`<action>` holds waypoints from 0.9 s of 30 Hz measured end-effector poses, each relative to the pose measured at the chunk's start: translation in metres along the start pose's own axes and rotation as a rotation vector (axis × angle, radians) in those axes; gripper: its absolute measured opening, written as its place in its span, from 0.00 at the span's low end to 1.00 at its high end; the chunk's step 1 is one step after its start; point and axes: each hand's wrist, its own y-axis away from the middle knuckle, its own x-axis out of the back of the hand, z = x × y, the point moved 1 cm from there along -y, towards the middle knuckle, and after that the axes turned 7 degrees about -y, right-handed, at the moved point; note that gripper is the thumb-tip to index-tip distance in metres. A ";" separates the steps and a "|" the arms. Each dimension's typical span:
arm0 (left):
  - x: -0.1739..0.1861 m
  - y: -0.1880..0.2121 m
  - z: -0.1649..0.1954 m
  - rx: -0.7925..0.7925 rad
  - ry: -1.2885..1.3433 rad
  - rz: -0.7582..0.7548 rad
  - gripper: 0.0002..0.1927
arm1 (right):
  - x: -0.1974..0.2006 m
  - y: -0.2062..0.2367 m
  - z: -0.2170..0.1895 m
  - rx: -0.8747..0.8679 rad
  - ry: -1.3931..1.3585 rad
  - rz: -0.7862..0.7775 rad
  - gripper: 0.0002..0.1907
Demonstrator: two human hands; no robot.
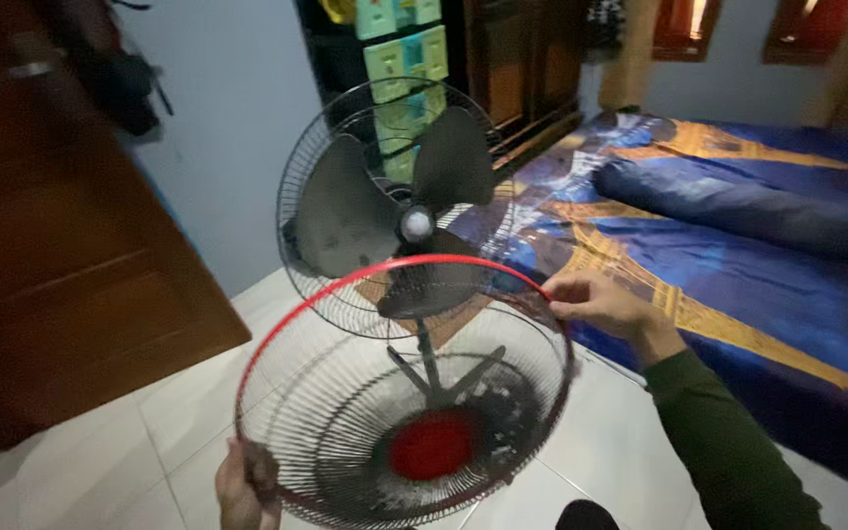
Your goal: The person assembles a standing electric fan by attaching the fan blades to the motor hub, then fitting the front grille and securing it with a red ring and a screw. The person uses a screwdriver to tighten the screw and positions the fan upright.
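The detached front grille [404, 393] sits at lower centre of the frame, tilted, directly below the standing fan [395, 206]. The left hand [242, 486] is clamped on its near rim, the right hand [596, 302] on its far right rim, both equally engaged.

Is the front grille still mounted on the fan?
No: the front grille is off the fan, held between the left hand and right hand, leaving the blades exposed.
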 end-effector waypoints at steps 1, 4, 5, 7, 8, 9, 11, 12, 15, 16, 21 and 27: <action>0.002 -0.002 0.002 0.066 0.000 0.059 0.25 | -0.002 0.001 0.005 0.002 0.003 0.001 0.12; 0.003 -0.004 0.011 0.209 -0.075 0.309 0.27 | -0.009 0.006 0.019 -0.035 -0.071 -0.012 0.11; 0.001 -0.003 0.014 0.242 -0.114 0.409 0.28 | -0.011 0.008 0.022 -0.008 -0.090 -0.001 0.12; -0.008 0.001 0.023 0.195 -0.066 0.312 0.29 | -0.016 0.011 0.026 0.048 -0.132 0.015 0.13; -0.014 0.003 0.028 0.169 -0.039 0.265 0.30 | -0.018 0.012 0.027 0.045 -0.145 0.045 0.13; -0.020 0.006 0.033 0.170 -0.049 0.250 0.30 | -0.020 0.012 0.028 0.043 -0.157 0.073 0.13; -0.031 0.010 0.042 0.166 -0.066 0.222 0.29 | -0.022 0.011 0.030 0.059 -0.212 0.081 0.13; -0.036 0.011 0.045 0.177 -0.057 0.222 0.27 | -0.024 0.010 0.031 0.074 -0.256 0.062 0.12; -0.044 0.014 0.050 0.192 -0.030 0.211 0.24 | -0.031 0.010 0.041 0.081 -0.452 0.040 0.11; -0.046 0.014 0.051 0.183 -0.013 0.200 0.25 | -0.033 0.010 0.044 0.076 -0.523 0.038 0.11; -0.050 0.011 0.043 0.077 0.054 0.160 0.25 | -0.048 0.019 0.060 0.144 -0.728 0.194 0.14; -0.055 0.001 0.034 0.175 0.066 0.082 0.24 | -0.054 0.020 0.068 0.180 -0.775 0.421 0.11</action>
